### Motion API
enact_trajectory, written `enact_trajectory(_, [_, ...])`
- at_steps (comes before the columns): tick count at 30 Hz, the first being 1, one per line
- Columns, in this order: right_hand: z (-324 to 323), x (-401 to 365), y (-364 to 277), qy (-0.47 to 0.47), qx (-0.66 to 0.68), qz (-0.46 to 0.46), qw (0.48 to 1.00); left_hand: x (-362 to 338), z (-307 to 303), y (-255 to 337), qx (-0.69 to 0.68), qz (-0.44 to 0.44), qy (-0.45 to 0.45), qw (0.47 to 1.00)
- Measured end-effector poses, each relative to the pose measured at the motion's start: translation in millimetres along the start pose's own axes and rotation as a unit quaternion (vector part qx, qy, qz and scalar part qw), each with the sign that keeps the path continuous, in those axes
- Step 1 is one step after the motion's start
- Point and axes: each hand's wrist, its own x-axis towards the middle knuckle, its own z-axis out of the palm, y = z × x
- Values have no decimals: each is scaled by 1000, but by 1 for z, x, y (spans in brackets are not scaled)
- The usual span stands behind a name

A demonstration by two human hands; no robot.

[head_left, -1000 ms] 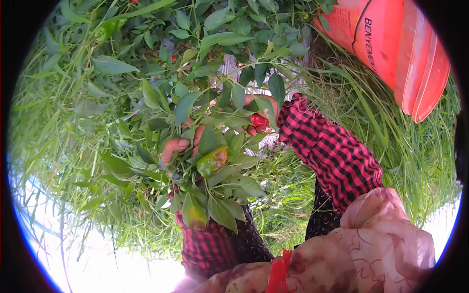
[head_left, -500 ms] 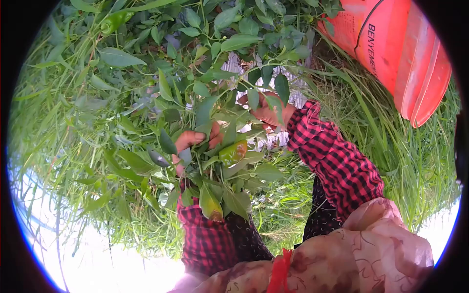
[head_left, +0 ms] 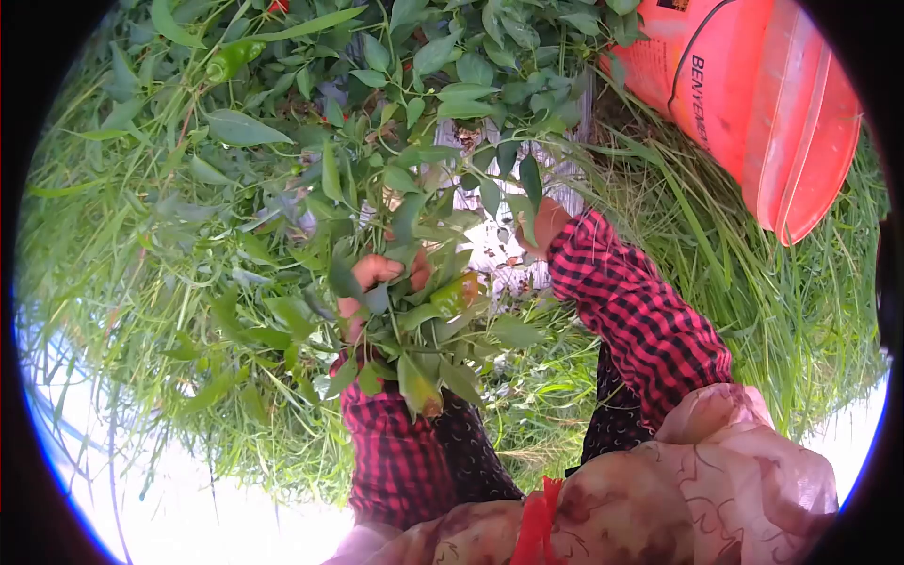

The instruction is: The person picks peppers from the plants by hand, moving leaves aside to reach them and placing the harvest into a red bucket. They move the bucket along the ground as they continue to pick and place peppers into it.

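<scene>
My left hand is closed around a leafy branch of a pepper plant, the fingers partly covered by leaves. Beside that hand hangs a green pepper turning orange, and below it droops a yellowing leaf. My right hand is in among the foliage to the right, over a pale ground sheet. Leaves cover its fingers, so what they hold or touch does not show.
A red bucket lies tilted in the grass at the upper right. Tall grass grows on both sides of the plants. A green pepper hangs at the upper left, with a bit of red near the top edge.
My right hand has drawn slightly right and down, and its fingers are now more hidden. My left hand keeps its grip on the branch. More of the pale sheet shows.
</scene>
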Motion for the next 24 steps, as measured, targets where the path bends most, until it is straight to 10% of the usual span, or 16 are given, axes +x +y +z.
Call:
enact_trajectory(2, [-44,-23,-13,-176,152,274,933,1,16,-7,-4,52,61,997])
enact_trajectory(3, [-49,-44,-12,-104,317,349,876,-1,22,-13,-4,96,126,987])
enact_trajectory(5, [-61,-60,-9,-115,468,388,786,3,14,-6,-38,15,16,999])
enact_trajectory(8, [-86,-78,-34,-96,585,330,734,2,2,-13,25,49,141,988])
enact_trajectory(13, [-139,-91,-67,-96,536,197,815,8,29,-20,163,222,139,951])
enact_trajectory(15, [-144,-91,-69,58,276,-100,954,15,18,-20,252,222,77,939])
enact_trajectory(22, [-139,-65,-142,-5,230,-131,964,26,-8,-23,367,239,53,897])
enact_trajectory(24, [-134,-59,-140,-36,183,-128,974,30,-6,-27,485,319,64,812])
